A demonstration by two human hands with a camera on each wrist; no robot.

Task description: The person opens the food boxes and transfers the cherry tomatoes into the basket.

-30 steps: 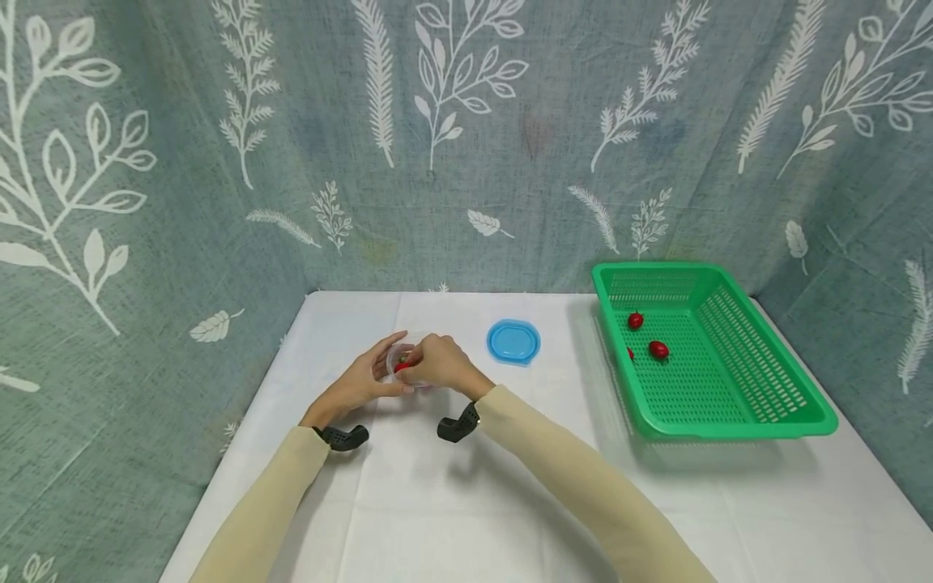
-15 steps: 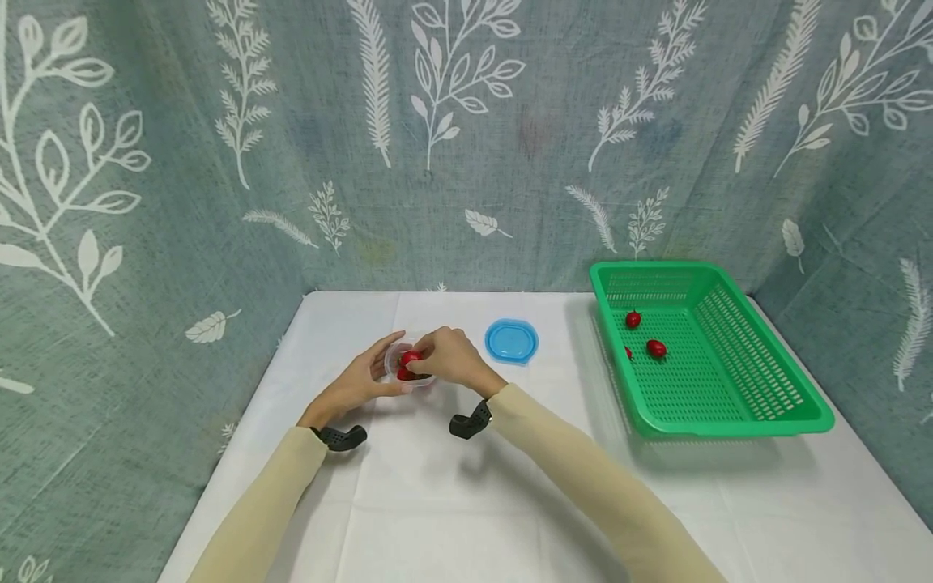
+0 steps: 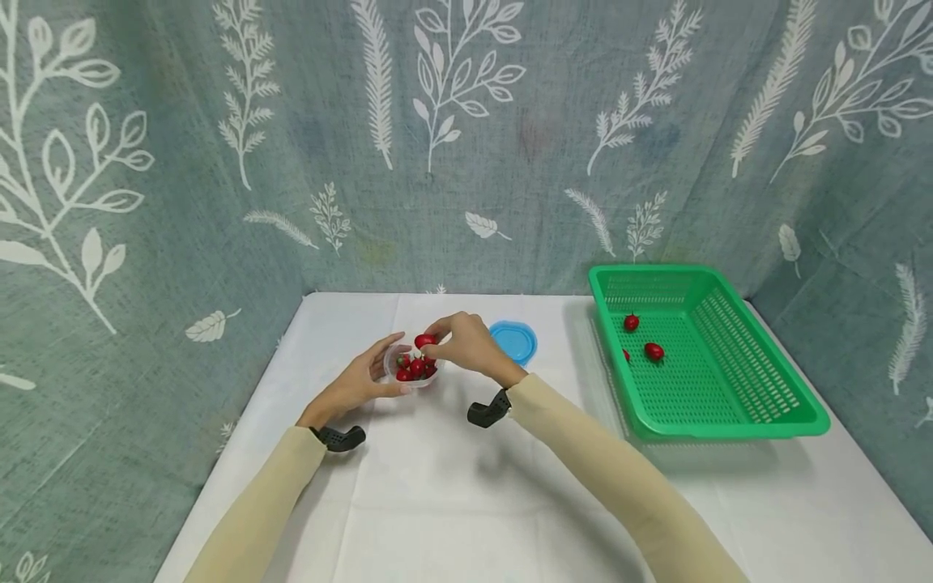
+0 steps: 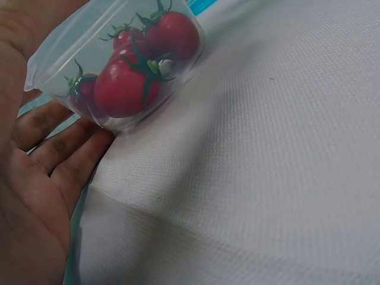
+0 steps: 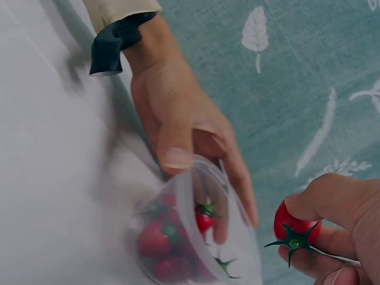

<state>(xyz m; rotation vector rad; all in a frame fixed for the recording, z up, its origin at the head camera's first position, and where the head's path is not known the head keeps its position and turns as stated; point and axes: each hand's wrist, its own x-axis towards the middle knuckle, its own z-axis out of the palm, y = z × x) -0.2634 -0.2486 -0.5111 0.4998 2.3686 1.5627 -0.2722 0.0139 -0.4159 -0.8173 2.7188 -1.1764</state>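
3 tomatoes show in the basket (image 3: 729, 380) at right (2 in full, e.g. (image 3: 653, 351), and 1 part hidden by the near wall), and several sit in the cup (image 3: 411, 371) at table centre-left. We judge the work approx. mid-way, but which way the fruit is travelling cannot be read from 1 moment. The blue lid (image 3: 516, 340) lies off the cup, just behind the right hand (image 3: 466, 344), so capping is not yet done.

Right hand: thumb and forefinger pinch 1 tomato (image 5: 295, 228) just above and beside the cup rim, clear of the cup; other fingers curled under.

Left hand (image 3: 360, 380): thumb over the rim (image 5: 176, 155), fingers (image 4: 56, 151) lying together against the cup's far wall, steadying it on the white cloth (image 3: 437, 486).

Orientation: tomato is near-round, so no strong long axis. In the right wrist view its green calyx points down-left, toward the cup mouth. The cup appears tilted in both wrist views; camera angle may account for some of that.
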